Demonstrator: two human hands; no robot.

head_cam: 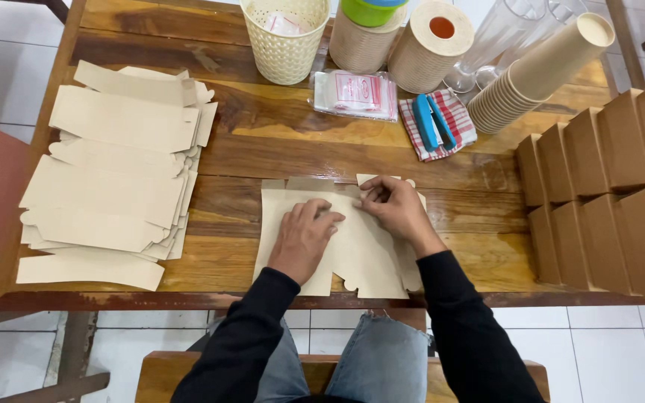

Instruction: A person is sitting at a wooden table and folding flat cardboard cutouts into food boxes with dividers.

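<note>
A flat tan cardboard box blank [363,254] lies on the wooden table [263,134] in front of me. My left hand [304,239] presses flat on its left half, fingers spread. My right hand [393,205] pinches a flap at the blank's upper right edge. Both arms are in black sleeves.
A loose pile of flat blanks [113,172] covers the table's left side. Rows of folded brown boxes [606,194] stand at the right. At the back are a cream basket [285,37], paper rolls [431,45], stacked paper cups [539,75], a blue stapler [433,121] on a striped cloth, and a plastic bag [356,93].
</note>
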